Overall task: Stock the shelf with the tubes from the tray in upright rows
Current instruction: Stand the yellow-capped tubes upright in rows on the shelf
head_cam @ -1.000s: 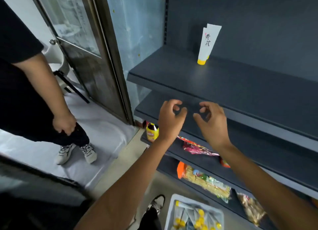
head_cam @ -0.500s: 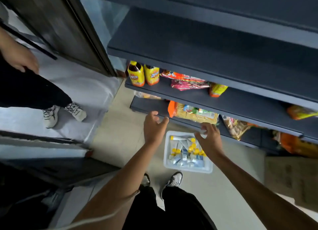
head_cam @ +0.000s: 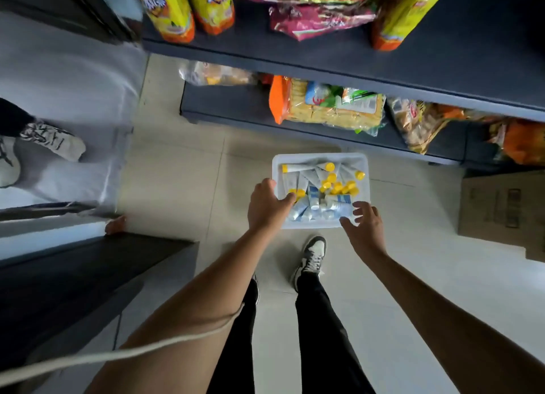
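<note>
- The tray (head_cam: 321, 157) stands on the floor, just before the lowest shelf (head_cam: 230, 107).
- The tubes (head_cam: 300, 167) lie inside it in a loose heap (white bodies, yellow caps).
- The left hand (head_cam: 267, 206) is over the tray's left rim with fingers curled down; I cannot tell if they pinch a tube.
- The right hand (head_cam: 365, 227) is over the near right corner, with fingers spread and holding nothing.
</note>
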